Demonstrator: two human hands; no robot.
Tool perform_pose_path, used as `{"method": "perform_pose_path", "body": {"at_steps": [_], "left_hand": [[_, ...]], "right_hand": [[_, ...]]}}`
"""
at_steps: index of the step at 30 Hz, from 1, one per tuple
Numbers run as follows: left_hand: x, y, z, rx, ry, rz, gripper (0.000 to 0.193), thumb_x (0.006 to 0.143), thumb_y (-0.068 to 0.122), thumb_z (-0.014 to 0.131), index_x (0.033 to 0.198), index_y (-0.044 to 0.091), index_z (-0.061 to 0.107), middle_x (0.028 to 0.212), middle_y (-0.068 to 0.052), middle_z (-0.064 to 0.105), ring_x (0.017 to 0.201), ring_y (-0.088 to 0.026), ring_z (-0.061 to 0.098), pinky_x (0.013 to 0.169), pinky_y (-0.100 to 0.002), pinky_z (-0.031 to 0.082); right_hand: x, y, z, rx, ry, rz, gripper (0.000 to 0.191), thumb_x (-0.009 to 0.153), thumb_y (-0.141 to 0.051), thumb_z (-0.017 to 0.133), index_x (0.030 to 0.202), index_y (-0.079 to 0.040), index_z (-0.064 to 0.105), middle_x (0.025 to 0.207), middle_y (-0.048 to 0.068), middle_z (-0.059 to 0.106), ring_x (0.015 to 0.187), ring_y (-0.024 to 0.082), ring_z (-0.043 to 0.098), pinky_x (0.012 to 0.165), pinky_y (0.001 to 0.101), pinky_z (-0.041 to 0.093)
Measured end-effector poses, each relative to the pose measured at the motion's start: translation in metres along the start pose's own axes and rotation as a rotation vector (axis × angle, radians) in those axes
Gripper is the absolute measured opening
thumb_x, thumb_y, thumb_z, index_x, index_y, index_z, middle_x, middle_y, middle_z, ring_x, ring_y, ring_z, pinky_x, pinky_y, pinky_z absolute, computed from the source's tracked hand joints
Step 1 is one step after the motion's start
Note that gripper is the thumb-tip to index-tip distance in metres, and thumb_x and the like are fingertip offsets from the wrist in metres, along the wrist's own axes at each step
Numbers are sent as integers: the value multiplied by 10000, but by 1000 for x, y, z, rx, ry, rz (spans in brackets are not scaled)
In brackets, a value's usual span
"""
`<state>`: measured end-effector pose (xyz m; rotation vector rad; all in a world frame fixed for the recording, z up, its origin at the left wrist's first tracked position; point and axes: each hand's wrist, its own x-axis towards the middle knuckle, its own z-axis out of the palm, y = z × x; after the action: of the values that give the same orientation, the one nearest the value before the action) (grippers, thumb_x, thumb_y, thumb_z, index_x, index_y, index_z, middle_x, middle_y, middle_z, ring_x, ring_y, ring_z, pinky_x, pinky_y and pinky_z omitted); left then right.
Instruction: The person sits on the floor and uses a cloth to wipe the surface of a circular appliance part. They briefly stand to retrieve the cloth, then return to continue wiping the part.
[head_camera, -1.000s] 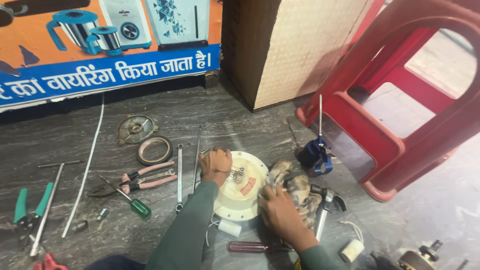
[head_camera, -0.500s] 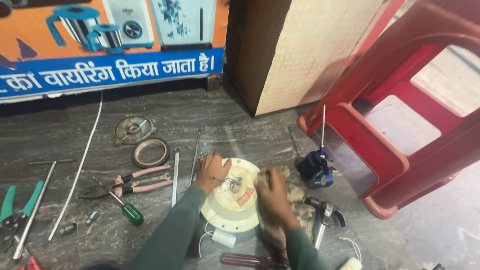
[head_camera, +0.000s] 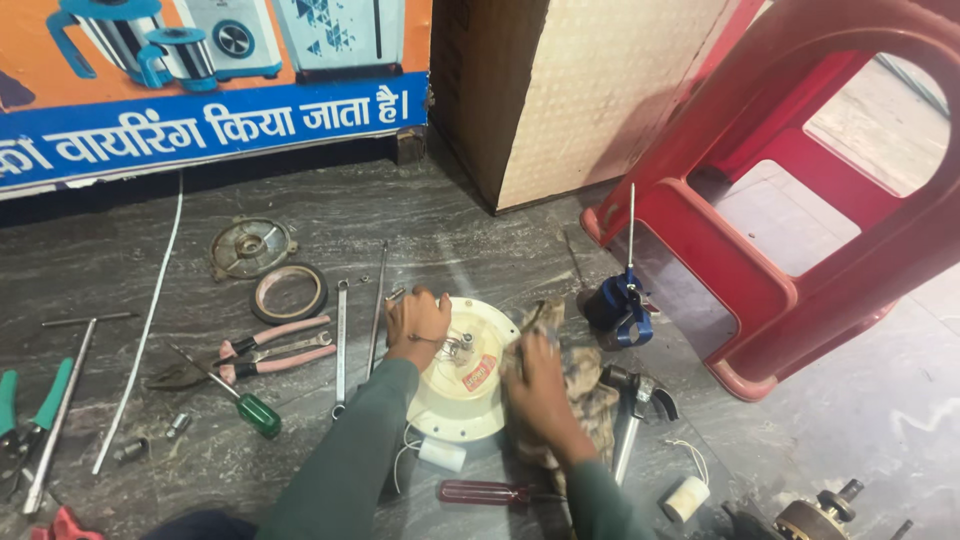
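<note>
Left hand (head_camera: 418, 320) grips the round cream cover (head_camera: 462, 372) steady on the floor while right hand (head_camera: 537, 385) presses a patterned rag (head_camera: 585, 385) flat against its edge

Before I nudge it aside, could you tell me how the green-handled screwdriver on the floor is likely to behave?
The green-handled screwdriver looks stiff, with a thin metal shaft and a bulbous handle, so it should move as one piece. Its rounded handle on the smooth stone floor may let it roll or pivot rather than slide straight. It lies close to the pink-handled pliers, so a push could knock them.
</note>
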<state>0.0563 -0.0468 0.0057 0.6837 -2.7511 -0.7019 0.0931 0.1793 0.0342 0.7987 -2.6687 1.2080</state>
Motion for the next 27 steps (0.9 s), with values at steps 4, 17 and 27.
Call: {"method": "perform_pose_path", "body": {"at_steps": [4,17,27], "left_hand": [[-2,0,-4,-1,-16,-18,510,981,428,536,1036,-62,668,838,-264,739,883,-402,720,1060,-498,391],[12,-10,10,-120,-67,98,421,936,343,583,990,-59,695,927,-297,714,959,-464,672,1088,-537,367],[8,-6,4,-42,-48,107,439,929,384,613,908,-42,716,804,-255,721,841,-414,707,1079,-500,393]], "right_hand": [[-31,-15,-1,-12,-31,52,283,820,-139,682,1055,-57,548,1064,160,571,1045,385,513,913,485,402],[93,11,18,-17,-212,18,202,907,-216,670,1040,-101,569,1015,141,648,1044,365,590,913,489,435],[98,15,25,-2,-225,-58,168,930,-206,640,994,-80,548,989,121,633,1001,341,607,1018,500,343]]}}
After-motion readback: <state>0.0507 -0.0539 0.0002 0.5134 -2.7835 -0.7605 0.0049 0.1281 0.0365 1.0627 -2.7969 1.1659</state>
